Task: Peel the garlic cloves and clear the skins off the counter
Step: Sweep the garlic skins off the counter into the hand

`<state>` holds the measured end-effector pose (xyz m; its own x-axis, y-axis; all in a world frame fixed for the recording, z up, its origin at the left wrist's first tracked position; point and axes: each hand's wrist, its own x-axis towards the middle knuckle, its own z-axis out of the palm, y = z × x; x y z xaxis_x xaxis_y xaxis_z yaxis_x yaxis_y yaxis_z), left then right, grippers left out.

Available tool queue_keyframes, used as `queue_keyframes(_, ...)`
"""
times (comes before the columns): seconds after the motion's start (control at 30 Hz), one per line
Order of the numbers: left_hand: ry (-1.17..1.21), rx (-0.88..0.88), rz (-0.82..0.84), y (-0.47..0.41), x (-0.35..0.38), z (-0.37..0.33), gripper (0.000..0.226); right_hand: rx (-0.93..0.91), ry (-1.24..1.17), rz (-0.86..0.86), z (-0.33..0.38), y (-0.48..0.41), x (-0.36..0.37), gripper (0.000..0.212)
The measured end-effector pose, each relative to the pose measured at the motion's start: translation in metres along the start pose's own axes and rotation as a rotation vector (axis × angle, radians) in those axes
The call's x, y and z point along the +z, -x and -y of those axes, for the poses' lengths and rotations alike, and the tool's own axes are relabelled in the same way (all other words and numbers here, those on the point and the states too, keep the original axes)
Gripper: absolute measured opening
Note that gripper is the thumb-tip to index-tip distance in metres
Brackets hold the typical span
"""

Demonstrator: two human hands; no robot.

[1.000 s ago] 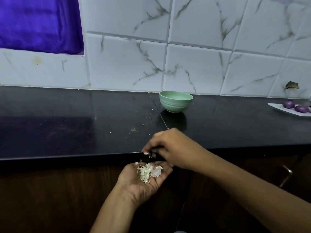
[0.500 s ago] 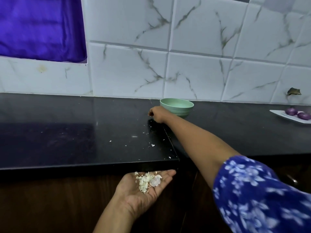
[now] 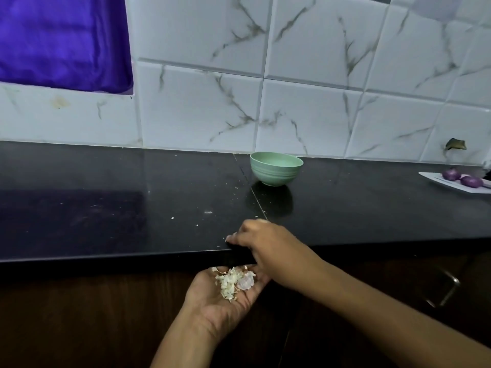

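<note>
**Head view.** The left hand (image 3: 225, 298) was held palm up just below the front edge of the glossy black stone counter (image 3: 106, 208). Its fingers were relaxed, and a small heap of pale, papery garlic skins (image 3: 231, 284) was carried on the palm. The right hand (image 3: 265, 243) was set just above it at the counter edge, with the fingers bent and the fingertips (image 3: 230, 239) touched to the surface. Whether anything was pinched could not be told. Loose white skin flecks (image 3: 172, 218) were scattered left of the right hand. A ribbed pale-green bowl (image 3: 276, 168) was stood beyond it.
</note>
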<state>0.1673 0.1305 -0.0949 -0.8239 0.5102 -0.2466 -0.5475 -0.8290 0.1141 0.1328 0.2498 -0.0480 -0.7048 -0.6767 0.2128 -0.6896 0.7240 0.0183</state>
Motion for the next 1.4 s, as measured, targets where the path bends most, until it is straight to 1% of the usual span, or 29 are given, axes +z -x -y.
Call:
queue_keyframes(0.03,0.017,0.005,0.047,0.002,0.002,0.002,0.045,-0.009,-0.026,-0.020,0.004,0.007,-0.003,0.044)
queue_keyframes(0.1,-0.017,0.014,0.038,0.006,0.006,0.004,0.043,0.000,-0.159,-0.092,0.006,0.016,-0.013,0.034)
queue_keyframes(0.17,-0.058,0.021,-0.046,0.004,0.004,0.005,0.051,0.047,-0.344,-0.227,0.001,0.020,-0.019,0.022)
queue_keyframes(0.23,-0.071,0.018,-0.108,0.005,0.004,0.007,0.054,0.088,-0.453,-0.264,-0.007,0.019,-0.019,0.014)
queue_keyframes(0.33,-0.107,-0.009,-0.118,0.003,0.003,0.009,0.055,0.170,-0.438,-0.248,-0.024,0.014,-0.020,0.015)
queue_keyframes(0.4,-0.119,-0.003,-0.126,0.000,0.002,0.010,0.055,0.259,-0.393,-0.238,-0.037,0.016,-0.022,0.026)
queue_keyframes(0.47,-0.133,-0.005,-0.092,0.000,0.003,0.010,0.057,0.279,-0.314,-0.108,-0.039,0.025,-0.015,0.036)
queue_keyframes(0.53,-0.159,0.003,-0.052,0.004,0.006,0.012,0.060,0.192,-0.277,0.020,-0.023,0.036,0.000,0.044)
queue_keyframes(0.57,-0.174,0.015,-0.035,0.005,0.007,0.012,0.061,0.131,-0.328,0.041,-0.014,0.042,0.003,0.047)
queue_keyframes(0.63,-0.187,0.032,-0.060,0.006,0.005,0.010,0.063,0.068,-0.542,0.042,-0.003,0.045,-0.003,0.048)
queue_keyframes(0.67,-0.179,0.034,-0.091,0.006,0.002,0.008,0.062,0.086,-0.636,0.018,-0.006,0.041,-0.009,0.047)
queue_keyframes(0.7,-0.160,0.035,-0.115,0.006,-0.001,0.006,0.060,0.129,-0.670,-0.012,-0.015,0.033,-0.012,0.047)
queue_keyframes(0.73,-0.144,0.038,-0.129,0.008,-0.002,0.004,0.057,0.171,-0.638,-0.026,-0.022,0.022,-0.013,0.045)
queue_keyframes(0.77,-0.134,0.040,-0.139,0.010,-0.002,0.003,0.055,0.186,-0.557,-0.012,-0.025,0.012,-0.012,0.044)
queue_keyframes(0.83,-0.128,0.047,-0.150,0.012,-0.002,0.001,0.053,0.140,-0.391,0.087,-0.020,0.000,-0.003,0.045)
queue_keyframes(0.87,-0.128,0.057,-0.144,0.013,-0.002,0.000,0.052,0.081,-0.373,0.111,-0.013,-0.002,0.002,0.045)
queue_keyframes(0.9,-0.127,0.067,-0.133,0.013,-0.003,-0.001,0.052,0.014,-0.424,0.120,-0.005,-0.001,0.005,0.044)
queue_keyframes(0.97,-0.142,0.077,-0.136,0.016,-0.004,-0.005,0.050,-0.059,-0.663,0.139,0.008,0.001,-0.001,0.040)
queue_keyframes(1.0,-0.155,0.074,-0.156,0.017,-0.005,-0.007,0.052,-0.048,-0.781,0.106,0.008,-0.006,-0.004,0.039)
queue_keyframes(1.03,-0.158,0.071,-0.176,0.018,-0.006,-0.009,0.054,-0.013,-0.847,0.054,0.006,-0.017,-0.007,0.039)
queue_keyframes(1.07,-0.151,0.074,-0.190,0.020,-0.006,-0.011,0.055,0.019,-0.863,0.012,0.002,-0.034,-0.008,0.040)
queue_keyframes(1.13,-0.118,0.080,-0.203,0.025,-0.005,-0.013,0.054,0.072,-0.814,0.021,-0.006,-0.073,-0.006,0.040)
queue_keyframes(1.2,-0.102,0.082,-0.207,0.027,-0.006,-0.014,0.054,0.099,-0.682,0.141,-0.008,-0.107,-0.002,0.039)
queue_keyframes(1.23,-0.097,0.086,-0.208,0.028,-0.006,-0.015,0.054,0.078,-0.615,0.203,-0.007,-0.116,0.002,0.040)
queue_keyframes(1.3,-0.094,0.086,-0.199,0.027,-0.006,-0.015,0.054,-0.035,-0.475,0.266,-0.005,-0.114,0.011,0.043)
queue_keyframes(1.33,-0.099,0.088,-0.196,0.027,-0.006,-0.015,0.054,-0.098,-0.446,0.276,-0.003,-0.103,0.011,0.043)
queue_keyframes(1.4,-0.127,0.098,-0.196,0.027,-0.008,-0.015,0.055,-0.196,-0.480,0.278,0.002,-0.069,0.010,0.042)
